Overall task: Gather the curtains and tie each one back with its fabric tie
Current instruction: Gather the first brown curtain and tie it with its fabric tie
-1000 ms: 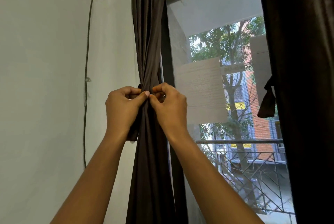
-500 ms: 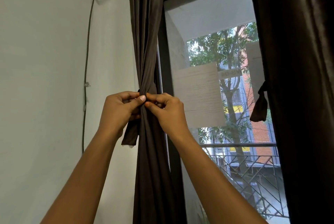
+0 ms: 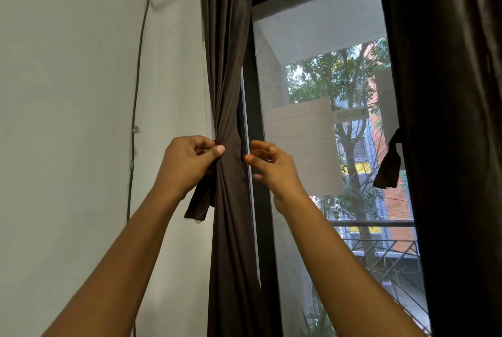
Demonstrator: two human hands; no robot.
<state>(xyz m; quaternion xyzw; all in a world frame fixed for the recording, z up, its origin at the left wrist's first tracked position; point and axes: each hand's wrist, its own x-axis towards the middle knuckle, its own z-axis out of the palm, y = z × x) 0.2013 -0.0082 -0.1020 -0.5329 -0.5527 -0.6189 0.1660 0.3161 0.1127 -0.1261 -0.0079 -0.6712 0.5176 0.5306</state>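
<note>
Between white wall (image 3: 81, 92) and black-framed window (image 3: 256, 78), the gathered dark-brown fabric curtain (image 3: 231, 64) has the left hand (image 3: 190, 162) with its grip pinching the brown fabric tie (image 3: 199, 203) at nine o'clock, the right hand (image 3: 274, 168) with its grip apart and empty at three.

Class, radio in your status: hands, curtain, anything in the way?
Left hand pinches tie at gathered left curtain. Right hand open, clear of fabric. Nothing blocking.

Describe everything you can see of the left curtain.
The left curtain is dark brown, soft, slightly sheened fabric hanging in vertical folds between the white wall and the black window frame. It is gathered into a narrow bundle, pinched tightest at hand height, where the left hand grips it with its fabric tie, one end dangling. The right hand hovers beside it, not touching.
</note>
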